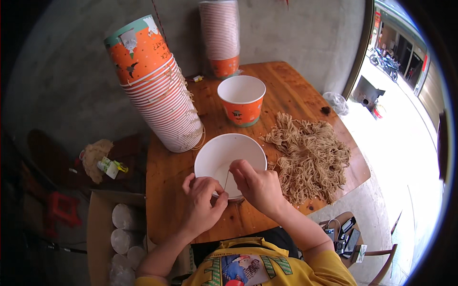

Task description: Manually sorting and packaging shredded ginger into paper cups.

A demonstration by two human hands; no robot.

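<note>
We record strong daylight from the right, overexposing the pale pavement (405,157); the round wooden table (167,176) evenly lit; left side in deep shadow; fisheye bending and dark vignette at the rim.

Smooth paper cup (230,162), rough twine (309,157), glossy wooden table (296,90)

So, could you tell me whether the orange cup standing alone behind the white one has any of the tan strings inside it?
No: the orange cup shows a bare white inside, and the tan strings lie heaped on the table beside it.
</note>
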